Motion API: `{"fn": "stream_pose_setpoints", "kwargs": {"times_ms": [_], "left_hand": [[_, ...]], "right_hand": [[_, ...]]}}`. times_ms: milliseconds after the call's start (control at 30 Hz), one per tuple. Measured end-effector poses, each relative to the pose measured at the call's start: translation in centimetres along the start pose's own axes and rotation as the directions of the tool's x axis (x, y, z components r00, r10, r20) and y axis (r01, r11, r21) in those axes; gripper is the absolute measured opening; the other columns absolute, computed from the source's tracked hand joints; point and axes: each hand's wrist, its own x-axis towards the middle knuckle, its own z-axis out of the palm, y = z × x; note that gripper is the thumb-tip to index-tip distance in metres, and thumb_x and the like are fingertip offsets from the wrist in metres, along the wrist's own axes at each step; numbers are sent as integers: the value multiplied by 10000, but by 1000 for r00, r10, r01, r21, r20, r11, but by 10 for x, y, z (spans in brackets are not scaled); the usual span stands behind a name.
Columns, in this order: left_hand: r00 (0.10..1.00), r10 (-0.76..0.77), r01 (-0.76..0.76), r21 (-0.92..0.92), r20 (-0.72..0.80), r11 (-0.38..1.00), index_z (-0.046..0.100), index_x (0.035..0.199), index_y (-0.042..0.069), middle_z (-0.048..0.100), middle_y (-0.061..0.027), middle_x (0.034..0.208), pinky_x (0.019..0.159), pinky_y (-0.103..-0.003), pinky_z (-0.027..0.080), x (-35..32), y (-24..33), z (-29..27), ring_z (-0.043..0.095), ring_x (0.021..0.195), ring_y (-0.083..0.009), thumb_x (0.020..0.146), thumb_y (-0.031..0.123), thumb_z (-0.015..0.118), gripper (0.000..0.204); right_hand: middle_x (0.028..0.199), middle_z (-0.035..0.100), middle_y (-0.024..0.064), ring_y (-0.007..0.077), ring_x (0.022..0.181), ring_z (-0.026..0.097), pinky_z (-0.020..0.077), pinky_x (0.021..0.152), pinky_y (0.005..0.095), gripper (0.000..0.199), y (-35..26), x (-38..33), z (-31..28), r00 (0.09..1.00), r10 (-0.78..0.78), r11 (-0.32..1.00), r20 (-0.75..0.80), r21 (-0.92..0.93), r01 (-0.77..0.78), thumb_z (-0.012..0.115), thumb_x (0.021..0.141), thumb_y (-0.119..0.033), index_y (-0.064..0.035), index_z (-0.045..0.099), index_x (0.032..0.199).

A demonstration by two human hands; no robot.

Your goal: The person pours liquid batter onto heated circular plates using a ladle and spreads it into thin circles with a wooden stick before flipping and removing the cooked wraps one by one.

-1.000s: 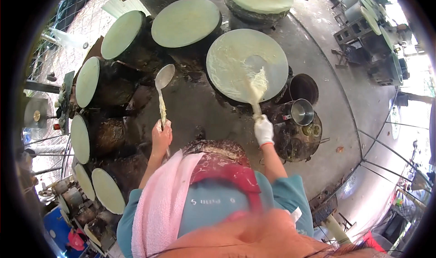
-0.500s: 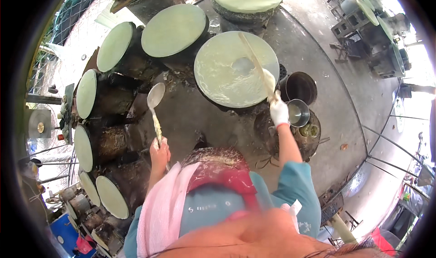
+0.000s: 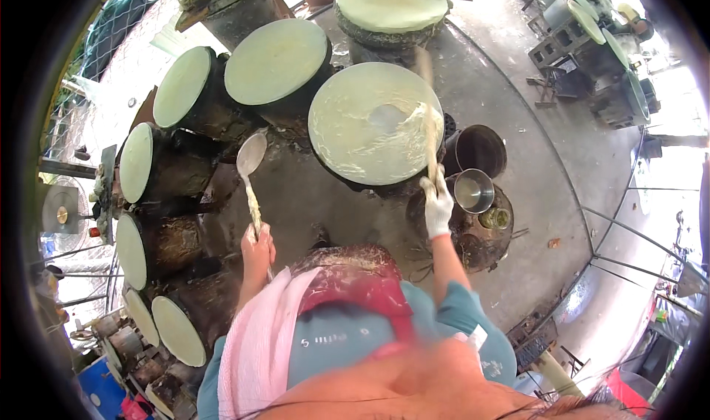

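Observation:
My bare left hand (image 3: 258, 251) is closed round the handle of a ladle (image 3: 252, 154), its bowl raised and pointing away from me, with pale batter caked on the handle. My right hand (image 3: 438, 205), in a white glove, grips a long wooden stick (image 3: 431, 135) crusted with batter. The stick lies across the right side of a large round griddle (image 3: 344, 143), and its far end is blurred by motion. Pale, streaky batter covers the griddle, with a greyish round patch near the middle.
Near my right hand stand a dark bucket (image 3: 481, 150), a metal pot (image 3: 473, 191) and a small glass jar (image 3: 495, 218) on a round stand. More round pale-topped griddles (image 3: 277, 61) curve round the left and back. A wire fence (image 3: 111, 50) is at far left.
The stick has swung from a slant to nearly straight ahead, along the griddle's right side. My right hand has shifted slightly left and nearer. The batter looks more ridged; the ladle stays up.

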Motion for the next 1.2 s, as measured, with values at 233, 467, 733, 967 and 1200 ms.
{"fn": "stream_pose_setpoints", "kwargs": {"times_ms": [233,467,733,967,1200], "left_hand": [[991,31,-29,-14,133,999,484,824,25,420,-5,545,339,-248,271,14,15,33,368,345,-90,929,140,496,157],[988,18,-8,-68,151,998,475,804,35,424,-4,560,343,-246,277,11,7,33,377,349,-89,927,142,493,164],[902,84,-57,-76,424,996,485,809,28,413,8,566,355,-241,289,114,28,94,372,372,-85,926,172,484,186],[767,-32,196,-186,640,963,496,760,6,461,-27,623,383,-248,320,211,27,195,406,457,-105,896,106,495,169],[706,-313,525,-173,635,833,494,689,48,408,-55,585,353,-314,264,151,1,230,380,425,-161,806,30,486,118]], "right_hand": [[557,451,-76,35,360,342,253,331,204,195,-30,-50,-26,723,592,727,356,151,-670,608,882,-290,-212,643,1057],[540,437,-73,51,330,310,252,316,219,298,-35,-44,-35,527,733,583,430,3,-813,638,855,-283,-233,624,1148],[815,587,-55,10,617,452,379,546,154,346,-11,-9,-29,715,536,810,448,-34,-586,591,898,-124,-21,566,1227],[971,614,28,59,827,544,447,781,191,428,-38,-82,-43,868,417,907,269,-55,-418,565,910,-82,33,462,1310],[783,540,-58,6,603,443,370,521,168,349,-31,-139,46,724,614,727,315,132,-674,562,917,-153,-34,547,1245]]}}
